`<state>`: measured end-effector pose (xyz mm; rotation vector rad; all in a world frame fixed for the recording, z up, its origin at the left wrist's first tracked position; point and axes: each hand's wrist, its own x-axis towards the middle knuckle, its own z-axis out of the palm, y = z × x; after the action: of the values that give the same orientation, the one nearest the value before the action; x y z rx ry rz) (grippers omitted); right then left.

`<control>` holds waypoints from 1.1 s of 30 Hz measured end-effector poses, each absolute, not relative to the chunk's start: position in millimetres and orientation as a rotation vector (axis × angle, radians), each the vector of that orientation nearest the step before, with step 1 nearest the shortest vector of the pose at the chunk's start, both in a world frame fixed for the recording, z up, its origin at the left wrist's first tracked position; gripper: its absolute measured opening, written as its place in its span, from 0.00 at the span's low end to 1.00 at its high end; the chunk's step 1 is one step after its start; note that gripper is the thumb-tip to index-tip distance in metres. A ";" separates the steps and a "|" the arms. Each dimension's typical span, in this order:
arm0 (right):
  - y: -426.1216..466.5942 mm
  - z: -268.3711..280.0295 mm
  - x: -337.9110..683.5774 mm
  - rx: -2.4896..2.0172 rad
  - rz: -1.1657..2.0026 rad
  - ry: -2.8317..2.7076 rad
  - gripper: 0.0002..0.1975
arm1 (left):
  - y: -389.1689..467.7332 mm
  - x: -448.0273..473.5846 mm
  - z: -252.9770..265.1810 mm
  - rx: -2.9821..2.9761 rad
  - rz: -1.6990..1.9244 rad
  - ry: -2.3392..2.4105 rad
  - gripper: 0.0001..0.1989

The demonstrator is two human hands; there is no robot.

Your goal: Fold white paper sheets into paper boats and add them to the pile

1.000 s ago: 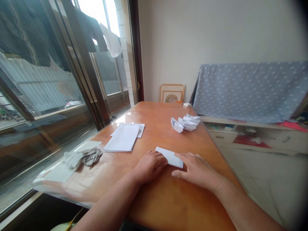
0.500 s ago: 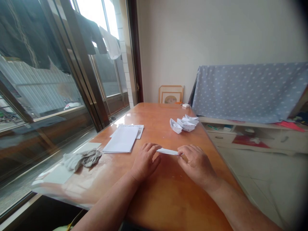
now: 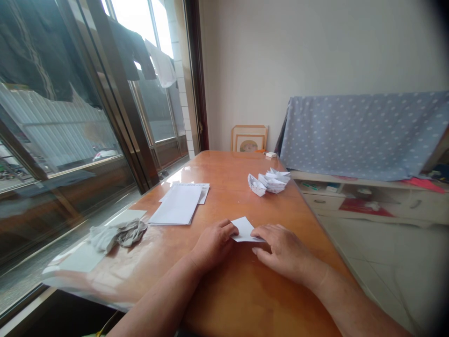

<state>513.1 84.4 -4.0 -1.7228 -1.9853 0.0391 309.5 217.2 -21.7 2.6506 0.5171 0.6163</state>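
A small piece of folded white paper (image 3: 243,229) lies on the brown table between my two hands, its pointed top facing away from me. My left hand (image 3: 218,239) is closed on the paper's left corner, with the fingers curled at its edge. On the other side, the fingertips of my right hand (image 3: 282,248) rest on the paper's right part. The right thumb sits apart from those fingers, below the paper's near edge, so this hand is open. Beyond my right hand stand several folded paper boats (image 3: 268,181), bunched together.
Left of my hands is a stack of white sheets (image 3: 177,206), some with print at the far edge. A crumpled grey cloth (image 3: 131,232) lies near the table's left edge. A small white box (image 3: 271,154) sits at the far end. Windows flank the left side.
The paper has gone from a thin strip held edge-on to a flat pointed shape on the table, nearer to me. My right thumb has parted from the fingers.
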 end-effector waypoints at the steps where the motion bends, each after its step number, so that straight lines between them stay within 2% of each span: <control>1: 84.6 -4.8 515.2 -1.737 0.083 -1.987 0.10 | 216.8 309.4 -21.4 2.639 0.592 0.514 0.13; 8: 86.6 -7.8 517.5 -1.753 0.304 -1.991 0.05 | 213.7 307.0 -16.2 2.562 0.512 0.565 0.11; 20: 91.6 -8.1 527.4 -1.672 0.823 -1.629 0.04 | 212.4 301.0 -3.1 2.385 0.423 0.487 0.05; 23: 96.5 -13.5 526.6 -1.655 0.851 -1.528 0.06 | 212.2 302.5 -0.5 2.411 0.427 0.530 0.09; 30: 110.1 -38.1 529.2 -1.515 0.890 -1.293 0.15 | 214.9 301.4 -5.8 2.298 0.409 0.687 0.07; 33: 112.5 -45.5 528.4 -1.587 0.803 -1.283 0.20 | 216.7 300.5 -7.3 2.264 0.392 0.702 0.11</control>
<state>528.4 112.5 -45.5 -1.5874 -1.2834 0.8028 300.5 216.7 -7.3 2.2640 0.7021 0.3922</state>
